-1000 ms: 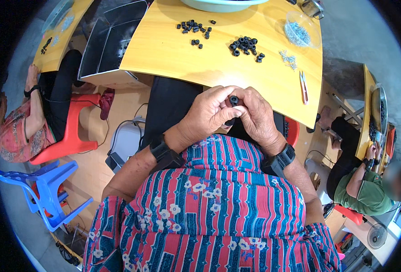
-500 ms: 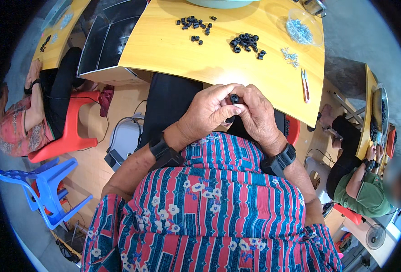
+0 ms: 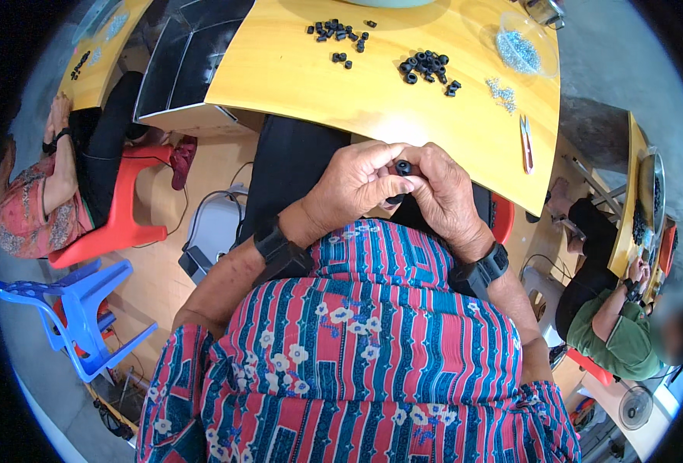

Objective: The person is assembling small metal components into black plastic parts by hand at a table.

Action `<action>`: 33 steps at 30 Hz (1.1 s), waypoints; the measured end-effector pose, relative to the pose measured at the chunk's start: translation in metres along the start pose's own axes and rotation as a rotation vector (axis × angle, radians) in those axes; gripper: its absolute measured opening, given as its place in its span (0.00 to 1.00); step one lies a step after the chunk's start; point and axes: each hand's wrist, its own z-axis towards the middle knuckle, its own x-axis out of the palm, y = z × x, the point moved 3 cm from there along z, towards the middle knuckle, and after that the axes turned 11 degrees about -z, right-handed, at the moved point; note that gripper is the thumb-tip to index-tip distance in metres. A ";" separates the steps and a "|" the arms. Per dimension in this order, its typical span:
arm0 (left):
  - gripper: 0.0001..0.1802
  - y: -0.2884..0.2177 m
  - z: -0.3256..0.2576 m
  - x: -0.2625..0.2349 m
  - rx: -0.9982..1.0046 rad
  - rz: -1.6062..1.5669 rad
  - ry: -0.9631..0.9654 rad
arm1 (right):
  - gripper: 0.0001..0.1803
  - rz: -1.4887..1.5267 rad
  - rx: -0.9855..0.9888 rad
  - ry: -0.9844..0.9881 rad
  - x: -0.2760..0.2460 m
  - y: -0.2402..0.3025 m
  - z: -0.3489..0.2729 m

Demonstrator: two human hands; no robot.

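Observation:
A small black ring-shaped plastic part (image 3: 404, 167) is pinched between my two hands, just off the table's near edge. My left hand (image 3: 358, 181) grips it with thumb and fingers from one side. From the other side my right hand (image 3: 443, 187) closes around it, fingertips meeting the left ones. More black shows below the thumbs, mostly covered by the fingers. On the yellow table (image 3: 318, 85) lie a pile of black round parts (image 3: 424, 66) and a looser group of small black cylinders (image 3: 337, 32). Both wrists wear black bands.
Clear tub of small silvery pieces (image 3: 518, 52) stands at the far right, with a loose heap (image 3: 501, 94) nearer. Red-handled snips (image 3: 526, 147) lie by the right edge. A black-lined box (image 3: 187, 65) adjoins the table's left. Co-workers sit on both sides; a blue chair (image 3: 87, 309) stands left.
Both hands keep their hold on the black part, with slight finger shifts. The whole view has moved a little, so the table's contents appear slightly farther right.

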 end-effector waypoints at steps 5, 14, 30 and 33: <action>0.22 0.010 -0.001 0.002 -0.022 -0.199 -0.088 | 0.13 0.906 0.455 0.110 0.013 -0.018 -0.002; 0.12 -0.001 -0.002 -0.002 0.052 0.045 -0.237 | 0.16 1.315 0.611 0.157 0.023 -0.024 -0.008; 0.10 0.003 0.000 -0.003 0.098 0.069 -0.247 | 0.16 1.413 0.615 0.238 0.026 -0.026 -0.005; 0.09 0.004 0.000 -0.004 0.054 -0.035 -0.263 | 0.16 1.304 0.588 0.220 0.023 -0.025 -0.004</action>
